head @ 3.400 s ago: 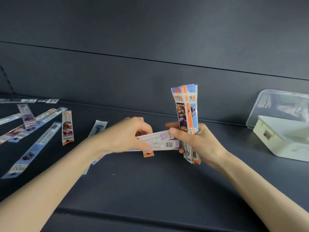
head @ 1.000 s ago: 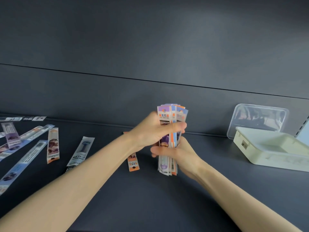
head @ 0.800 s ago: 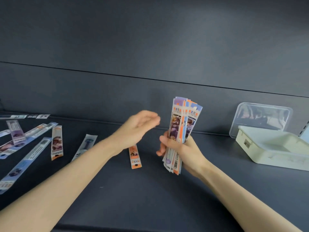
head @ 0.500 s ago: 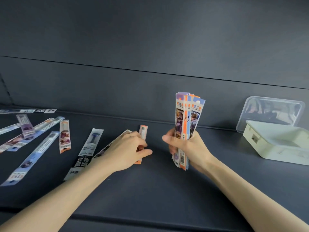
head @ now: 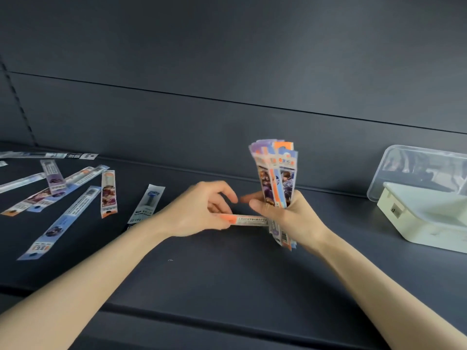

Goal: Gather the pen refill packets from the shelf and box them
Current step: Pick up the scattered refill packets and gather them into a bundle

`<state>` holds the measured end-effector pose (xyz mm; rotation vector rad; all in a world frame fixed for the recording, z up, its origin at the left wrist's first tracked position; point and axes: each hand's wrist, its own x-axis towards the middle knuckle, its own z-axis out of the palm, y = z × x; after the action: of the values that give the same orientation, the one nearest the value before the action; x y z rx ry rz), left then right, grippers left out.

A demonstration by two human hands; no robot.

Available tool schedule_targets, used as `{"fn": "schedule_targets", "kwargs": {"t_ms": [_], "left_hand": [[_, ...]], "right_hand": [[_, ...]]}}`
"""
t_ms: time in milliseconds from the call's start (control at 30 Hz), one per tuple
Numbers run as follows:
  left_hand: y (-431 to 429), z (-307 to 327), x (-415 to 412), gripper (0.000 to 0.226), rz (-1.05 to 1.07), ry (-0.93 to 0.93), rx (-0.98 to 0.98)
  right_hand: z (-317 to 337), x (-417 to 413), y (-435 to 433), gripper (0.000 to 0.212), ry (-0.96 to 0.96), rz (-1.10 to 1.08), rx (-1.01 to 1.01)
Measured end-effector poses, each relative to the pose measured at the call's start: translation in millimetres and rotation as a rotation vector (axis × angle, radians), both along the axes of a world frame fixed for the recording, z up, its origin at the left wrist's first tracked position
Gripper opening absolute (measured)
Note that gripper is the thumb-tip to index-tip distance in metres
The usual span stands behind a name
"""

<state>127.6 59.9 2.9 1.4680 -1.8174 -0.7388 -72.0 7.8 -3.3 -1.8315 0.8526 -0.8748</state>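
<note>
Dark grey shelf (head: 227, 274) with a matching back wall. At its centre, the right hand (head: 288, 218) grips an upright bundle of pen refill packets (head: 276, 178). The left hand (head: 199, 210) pinches one orange-ended packet (head: 249, 220) sideways against that bundle. More loose packets (head: 75, 210) lie scattered at left. A cream box (head: 424, 218) sits far right, its clear lid (head: 417, 168) leaning against the wall.

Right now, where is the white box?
In the head view, the white box sits at the far right of the shelf, just in front of a clear lid and to the right of the right hand holding the packets.
</note>
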Motion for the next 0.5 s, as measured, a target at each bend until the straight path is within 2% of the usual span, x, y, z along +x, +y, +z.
{"fn": "schedule_targets", "kwargs": {"t_ms": [100,167,267,300,400,500], "left_hand": [[8,22,7,0.038,0.100,0.093,-0.130],[12,34,15,0.046,0.167,0.118,-0.240],[11,36,37,0.061,0.165,0.240,-0.188],[9,32,49,0.062,0.157,0.219,-0.142],[9,16,87,0.060,0.175,-0.107,0.008],[15,0,106,0.084,0.222,-0.502,0.159]], "right_hand": [[5,7,1,0.024,0.149,0.116,0.016],[11,18,2,0.019,0.141,0.188,0.080],[19,39,2,0.009,0.082,0.176,0.108],[20,45,0,0.008,0.063,0.147,0.109],[21,61,-3,0.008,0.006,0.104,0.153],[21,81,-4,0.009,-0.011,0.108,0.183]]}}
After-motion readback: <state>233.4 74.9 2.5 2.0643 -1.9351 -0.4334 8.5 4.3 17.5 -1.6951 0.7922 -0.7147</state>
